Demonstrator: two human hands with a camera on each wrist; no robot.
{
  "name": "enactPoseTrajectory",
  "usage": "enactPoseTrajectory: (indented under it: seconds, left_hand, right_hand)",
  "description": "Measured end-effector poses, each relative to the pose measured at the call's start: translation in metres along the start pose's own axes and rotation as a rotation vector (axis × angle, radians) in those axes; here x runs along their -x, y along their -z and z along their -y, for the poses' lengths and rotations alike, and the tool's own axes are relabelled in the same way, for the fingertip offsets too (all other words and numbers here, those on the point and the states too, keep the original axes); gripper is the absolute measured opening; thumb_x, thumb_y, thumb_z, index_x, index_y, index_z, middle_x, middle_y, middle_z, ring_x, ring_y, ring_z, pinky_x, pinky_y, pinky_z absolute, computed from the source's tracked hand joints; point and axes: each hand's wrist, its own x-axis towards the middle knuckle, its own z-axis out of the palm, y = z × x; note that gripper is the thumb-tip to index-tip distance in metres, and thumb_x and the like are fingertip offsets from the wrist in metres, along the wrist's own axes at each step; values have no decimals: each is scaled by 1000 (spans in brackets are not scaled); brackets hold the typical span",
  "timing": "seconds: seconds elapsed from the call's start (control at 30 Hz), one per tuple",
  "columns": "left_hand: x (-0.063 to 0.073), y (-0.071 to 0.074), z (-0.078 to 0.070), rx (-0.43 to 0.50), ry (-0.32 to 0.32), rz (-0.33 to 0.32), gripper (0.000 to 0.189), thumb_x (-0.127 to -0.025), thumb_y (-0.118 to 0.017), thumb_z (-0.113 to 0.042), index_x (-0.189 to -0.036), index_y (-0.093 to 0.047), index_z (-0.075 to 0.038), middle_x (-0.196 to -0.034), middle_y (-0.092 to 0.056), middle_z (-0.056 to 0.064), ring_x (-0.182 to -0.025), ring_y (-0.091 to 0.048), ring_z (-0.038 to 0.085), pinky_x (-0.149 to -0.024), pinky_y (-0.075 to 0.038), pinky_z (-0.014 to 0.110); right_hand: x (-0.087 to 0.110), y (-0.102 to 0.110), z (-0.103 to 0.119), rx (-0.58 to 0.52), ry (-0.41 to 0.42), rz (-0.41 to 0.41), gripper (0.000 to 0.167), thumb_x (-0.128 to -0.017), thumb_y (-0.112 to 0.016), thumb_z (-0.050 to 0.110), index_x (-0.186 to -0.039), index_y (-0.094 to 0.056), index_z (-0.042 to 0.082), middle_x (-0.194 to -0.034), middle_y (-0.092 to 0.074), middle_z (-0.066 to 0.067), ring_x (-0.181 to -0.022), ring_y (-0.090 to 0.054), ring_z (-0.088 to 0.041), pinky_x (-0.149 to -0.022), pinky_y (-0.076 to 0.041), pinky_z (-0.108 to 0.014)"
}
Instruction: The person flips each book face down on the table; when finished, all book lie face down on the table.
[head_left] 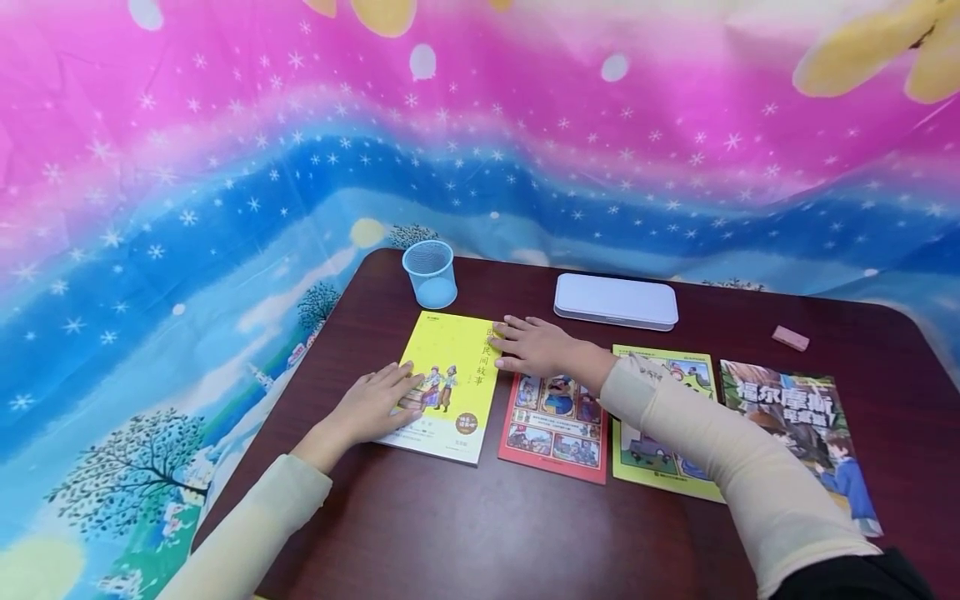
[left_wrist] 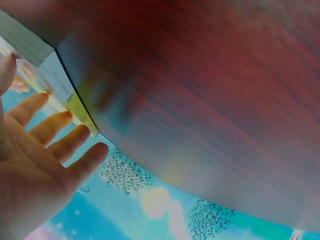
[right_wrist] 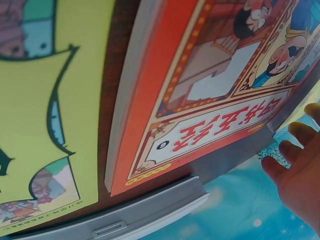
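A yellow book with two cartoon figures and a white lower band lies flat on the dark wooden table. My left hand rests at its left edge, fingers extended over the cover. From the other side, my right hand touches the upper right edge with spread fingers. In the left wrist view the left hand has its fingers out along the book's spine. Just right of the yellow book lies a red comic book, its top partly hidden by my right hand.
Under my right forearm lies a yellow-green comic book, partly covered. Farther right is another illustrated book. Along the back stand a light blue mesh pen holder, a white pencil case and a pink eraser. A patterned cloth hangs behind the table.
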Motion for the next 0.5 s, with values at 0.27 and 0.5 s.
enactPoseTrajectory:
  seconds: [0.27, 0.5]
  left_hand:
    - [-1, 1, -5, 40, 87, 67, 67, -88, -57, -48, -144, -39, -16, -153, -28, 11, -136, -32, 33, -103, -32, 57]
    - [5, 10, -13, -50, 142, 59, 70, -85, -61, -49, -141, -44, -10, -143, -41, 17, -122, -46, 38, -98, -36, 57]
  right_hand:
    - [-2, -6, -2, 4, -20, 32, 62, -97, -24, 58, -150, -22, 26, -157, -14, -2, -145, -6, -25, -113, -12, -50]
    - [-3, -5, -4, -19, -38, -3, 63, -97, -27, 58, -149, -27, 23, -157, -17, -3, -144, -9, -25, -113, -12, -50]
